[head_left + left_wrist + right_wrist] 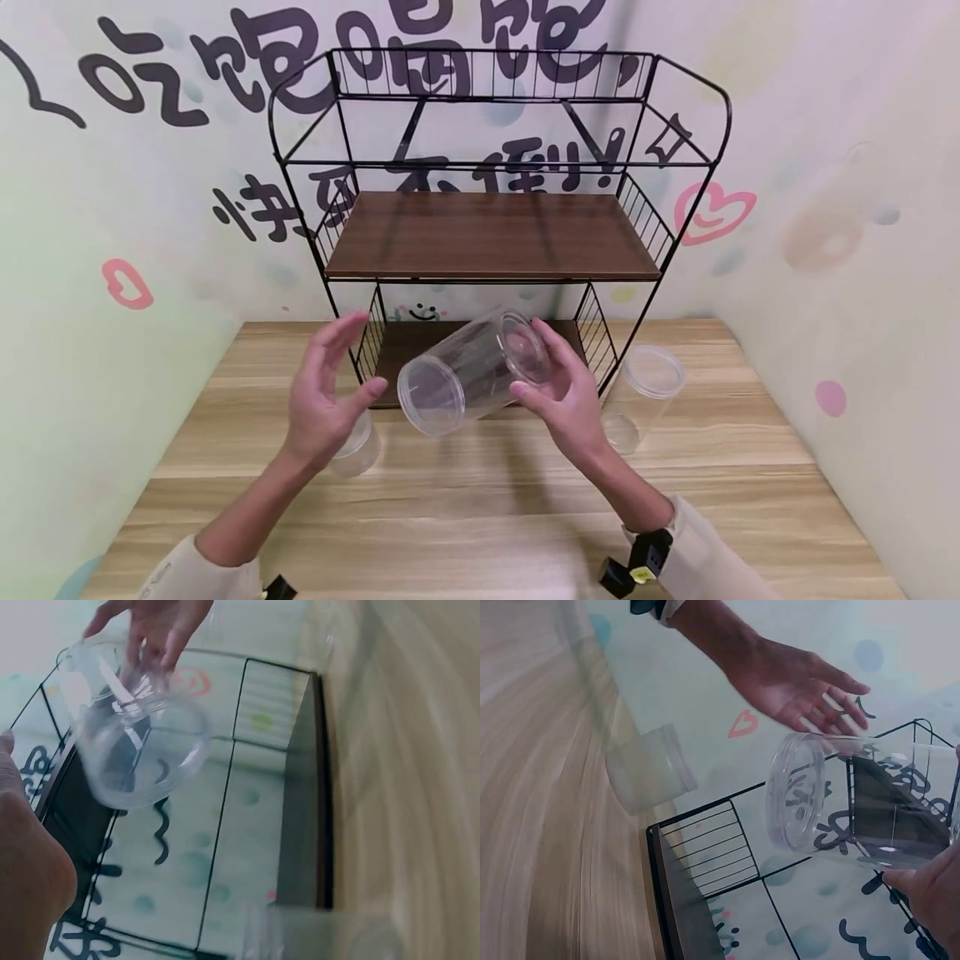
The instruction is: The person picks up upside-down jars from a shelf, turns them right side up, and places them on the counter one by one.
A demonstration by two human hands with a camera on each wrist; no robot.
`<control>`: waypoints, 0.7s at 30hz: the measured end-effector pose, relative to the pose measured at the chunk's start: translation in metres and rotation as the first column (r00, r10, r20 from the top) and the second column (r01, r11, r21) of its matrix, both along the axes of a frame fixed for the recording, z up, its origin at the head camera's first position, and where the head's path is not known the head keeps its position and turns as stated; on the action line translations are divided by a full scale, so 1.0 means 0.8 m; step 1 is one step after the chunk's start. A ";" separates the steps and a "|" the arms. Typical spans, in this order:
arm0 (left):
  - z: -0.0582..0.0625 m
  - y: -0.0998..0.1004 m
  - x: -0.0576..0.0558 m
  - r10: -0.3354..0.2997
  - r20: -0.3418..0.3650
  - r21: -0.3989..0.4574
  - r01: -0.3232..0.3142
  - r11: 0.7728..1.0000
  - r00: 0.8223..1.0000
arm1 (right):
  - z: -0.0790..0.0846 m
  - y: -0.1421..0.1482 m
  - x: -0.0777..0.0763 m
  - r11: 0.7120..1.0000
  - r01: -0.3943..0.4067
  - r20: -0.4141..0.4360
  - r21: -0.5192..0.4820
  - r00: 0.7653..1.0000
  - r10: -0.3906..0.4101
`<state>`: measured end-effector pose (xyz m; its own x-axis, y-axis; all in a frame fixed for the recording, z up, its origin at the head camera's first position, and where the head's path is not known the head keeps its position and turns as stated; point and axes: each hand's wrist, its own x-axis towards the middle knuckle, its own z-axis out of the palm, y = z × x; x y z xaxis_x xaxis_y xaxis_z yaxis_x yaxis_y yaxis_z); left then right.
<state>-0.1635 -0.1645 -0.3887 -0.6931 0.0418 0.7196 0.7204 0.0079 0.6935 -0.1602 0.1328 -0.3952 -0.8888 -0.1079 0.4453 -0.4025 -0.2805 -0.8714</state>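
My right hand (562, 400) grips one end of a clear plastic jar (476, 375), thumb on the near side and fingers behind. The jar hangs tilted in the air before the shelf rack, its ridged, lid-like end (795, 795) pointing left and down toward me. My left hand (326, 400) is spread, fingers relaxed, a short gap from that end and holding nothing. Below the left hand a second clear jar (357, 454) stands on the table, partly hidden by the hand. A third clear jar (648, 392) stands to the right, beyond my right wrist.
A black wire rack (660, 283) with a brown middle shelf (487, 237) and a brown bottom shelf (408, 342) stands at the back of the wood-grain table (450, 517). Walls with printed lettering and hearts close in behind and on both sides.
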 end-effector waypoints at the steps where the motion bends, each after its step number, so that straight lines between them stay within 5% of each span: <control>1: -0.003 0.004 0.002 -0.028 0.046 -0.014 0.029 0.999 0.999 | 0.000 0.000 0.001 0.999 -0.012 -0.015 -0.043 1.000 0.011; 4: -0.014 0.014 0.005 -0.118 0.165 -0.018 0.122 0.992 0.979 | -0.002 -0.002 0.002 0.983 -0.062 -0.060 -0.175 0.997 0.052; 8: -0.027 0.027 0.005 -0.214 0.238 0.012 0.217 0.976 0.948 | -0.003 -0.005 0.003 0.949 -0.104 -0.092 -0.297 0.993 0.080; 15: -0.037 0.047 0.005 -0.307 0.304 0.110 0.287 0.952 0.902 | -0.008 -0.009 0.005 0.892 -0.135 -0.089 -0.431 0.990 0.107; 21: -0.039 0.058 0.006 -0.391 0.299 0.185 0.349 0.919 0.871 | -0.013 -0.013 0.004 0.882 -0.152 -0.108 -0.446 0.987 0.116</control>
